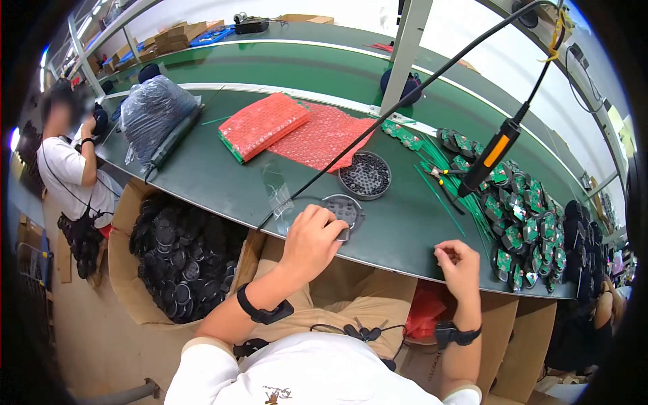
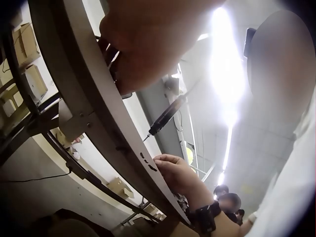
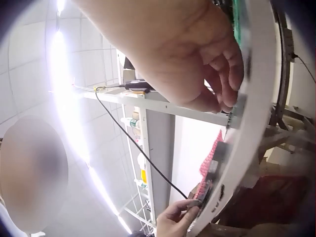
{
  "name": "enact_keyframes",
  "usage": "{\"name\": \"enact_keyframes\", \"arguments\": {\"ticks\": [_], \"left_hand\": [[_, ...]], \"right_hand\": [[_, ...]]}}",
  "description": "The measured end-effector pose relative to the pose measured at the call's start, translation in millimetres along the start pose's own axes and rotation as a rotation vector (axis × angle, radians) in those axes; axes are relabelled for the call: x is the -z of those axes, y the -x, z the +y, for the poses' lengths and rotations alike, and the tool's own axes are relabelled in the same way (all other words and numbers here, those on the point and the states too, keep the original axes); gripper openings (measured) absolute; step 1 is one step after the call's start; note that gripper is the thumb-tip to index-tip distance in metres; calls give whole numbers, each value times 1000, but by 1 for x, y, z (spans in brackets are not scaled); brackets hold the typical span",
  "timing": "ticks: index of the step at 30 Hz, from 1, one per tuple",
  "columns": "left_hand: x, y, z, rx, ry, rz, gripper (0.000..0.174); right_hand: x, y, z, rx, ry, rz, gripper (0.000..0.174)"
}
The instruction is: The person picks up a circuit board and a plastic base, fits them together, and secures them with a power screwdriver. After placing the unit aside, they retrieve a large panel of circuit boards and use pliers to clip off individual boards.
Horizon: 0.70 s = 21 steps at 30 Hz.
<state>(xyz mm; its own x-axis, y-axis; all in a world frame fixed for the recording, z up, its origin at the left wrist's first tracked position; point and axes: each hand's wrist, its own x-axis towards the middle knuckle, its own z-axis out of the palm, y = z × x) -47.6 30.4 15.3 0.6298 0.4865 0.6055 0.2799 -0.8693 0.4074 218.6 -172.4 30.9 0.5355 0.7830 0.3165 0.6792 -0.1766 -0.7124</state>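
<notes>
My left hand [image 1: 312, 243] grips the near left rim of a round dark plastic housing [image 1: 343, 210] at the table's front edge. Just behind that part stands a round dish [image 1: 365, 177] full of small black pieces. Over to the right, my right hand [image 1: 460, 266] is at the table edge with its fingers bent and the thumb near the fingertips; I cannot tell whether something small is between them. In the right wrist view the right hand [image 3: 197, 64] looms close, and the left hand [image 3: 176, 217] shows at the housing further along the edge.
Green circuit boards on black housings [image 1: 523, 216] crowd the right side. Pliers [image 1: 439, 174] and green strips [image 1: 442, 202] lie nearby. A hanging electric screwdriver [image 1: 493, 158] is above. Red bubble wrap [image 1: 270, 125] lies behind; a carton [image 1: 125, 283] of black parts stands below left.
</notes>
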Motion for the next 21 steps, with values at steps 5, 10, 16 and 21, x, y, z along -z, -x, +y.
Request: {"name": "enact_keyframes", "arguments": {"ticks": [5, 10, 16, 21], "left_hand": [[-9, 2, -6, -31, 55, 13, 32], [-16, 4, -5, -45, -43, 62, 34], [-16, 5, -8, -41, -7, 99, 36], [-13, 7, -11, -60, 17, 116, 40]], "right_hand": [[39, -74, 20, -113, -28, 30, 8], [1, -182, 20, -30, 121, -88, 12], [-93, -248, 47, 463, 413, 45, 27], [-82, -247, 22, 260, 440, 24, 37]]}}
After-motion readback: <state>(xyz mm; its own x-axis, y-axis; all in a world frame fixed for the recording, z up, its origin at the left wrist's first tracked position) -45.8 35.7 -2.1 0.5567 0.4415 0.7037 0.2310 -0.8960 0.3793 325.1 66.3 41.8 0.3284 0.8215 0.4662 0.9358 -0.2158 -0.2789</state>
